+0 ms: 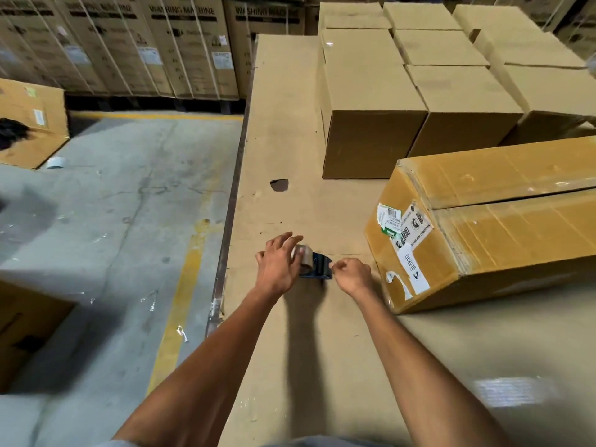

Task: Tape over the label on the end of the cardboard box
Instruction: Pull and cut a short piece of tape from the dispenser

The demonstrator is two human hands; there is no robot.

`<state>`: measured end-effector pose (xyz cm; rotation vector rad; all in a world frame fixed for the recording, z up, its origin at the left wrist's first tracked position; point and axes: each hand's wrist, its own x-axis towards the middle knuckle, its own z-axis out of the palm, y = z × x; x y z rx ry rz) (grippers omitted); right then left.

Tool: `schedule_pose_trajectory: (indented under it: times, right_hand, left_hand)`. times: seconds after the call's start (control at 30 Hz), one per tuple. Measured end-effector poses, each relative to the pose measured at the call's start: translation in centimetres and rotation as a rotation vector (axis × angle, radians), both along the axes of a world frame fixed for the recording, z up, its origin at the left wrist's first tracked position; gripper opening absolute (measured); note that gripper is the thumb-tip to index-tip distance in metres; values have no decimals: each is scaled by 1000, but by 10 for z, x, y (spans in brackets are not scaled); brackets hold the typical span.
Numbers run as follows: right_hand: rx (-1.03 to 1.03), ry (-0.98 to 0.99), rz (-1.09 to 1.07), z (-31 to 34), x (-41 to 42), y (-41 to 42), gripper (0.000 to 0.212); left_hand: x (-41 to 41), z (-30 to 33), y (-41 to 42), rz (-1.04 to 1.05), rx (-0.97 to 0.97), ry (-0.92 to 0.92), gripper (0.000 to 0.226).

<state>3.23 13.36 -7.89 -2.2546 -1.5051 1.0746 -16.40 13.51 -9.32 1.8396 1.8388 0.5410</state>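
Note:
A long tape-wrapped cardboard box (503, 221) lies on the cardboard-covered table, its end facing me at the right. That end carries several white and green labels (403, 230), some peeling. A blue tape dispenser (317, 265) with a brown roll rests on the table just left of the box. My left hand (279, 264) is wrapped over the roll side of the dispenser. My right hand (351, 274) pinches at the dispenser's front end, fingers closed; the tape end itself is too small to make out.
Plain cardboard boxes (371, 101) stand in rows at the back right of the table (290, 124). The table's left edge drops to a concrete floor (113, 221) with yellow lines. Stacked washing machine cartons (145, 43) line the back wall. A dark hole (279, 185) marks the tabletop.

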Motion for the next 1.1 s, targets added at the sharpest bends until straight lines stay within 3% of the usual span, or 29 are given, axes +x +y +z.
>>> schedule_pose_trajectory:
  times: [0.2, 0.6, 0.93, 1.1]
  right_hand:
    - [-19, -6, -43, -13, -15, 15, 34]
    - [-18, 12, -154, -21, -13, 16, 14]
    - [64, 7, -153, -22, -15, 14, 12]
    - [52, -1, -147, -25, -17, 18, 13]
  left_hand:
    - [3, -23, 9, -38, -14, -6, 41]
    - [5, -30, 2, -28, 55, -87, 43]
    - [14, -19, -4, -121, 123, 68, 49]
    - [16, -26, 0, -59, 117, -70, 41]
